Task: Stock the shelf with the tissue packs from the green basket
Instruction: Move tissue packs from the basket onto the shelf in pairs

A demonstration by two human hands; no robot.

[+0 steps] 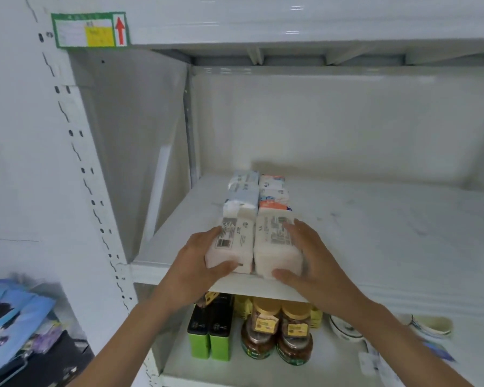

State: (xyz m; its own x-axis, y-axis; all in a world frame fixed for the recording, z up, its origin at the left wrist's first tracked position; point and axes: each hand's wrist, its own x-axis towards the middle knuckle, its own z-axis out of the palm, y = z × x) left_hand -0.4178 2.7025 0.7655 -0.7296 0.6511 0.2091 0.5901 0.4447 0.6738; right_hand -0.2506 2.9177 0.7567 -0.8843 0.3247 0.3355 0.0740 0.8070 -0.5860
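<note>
Hands point(259, 261) around tissue packs point(253, 247)

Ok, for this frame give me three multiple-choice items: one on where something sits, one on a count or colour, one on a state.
1. Where are the two front tissue packs?
A. at the shelf's front edge
B. against the back wall
C. on the lower shelf

2. What colour is the arrow on the shelf label?
A. blue
B. red
C. black

3. What are the hands doing?
A. hanging idle
B. each holds a pack
C. both lift one jar

Answers:
1 A: the left front pack and right front pack sit at the shelf lip.
2 B: the arrow is red.
3 B: the left hand and right hand each wrap fingers round a pack.
</note>
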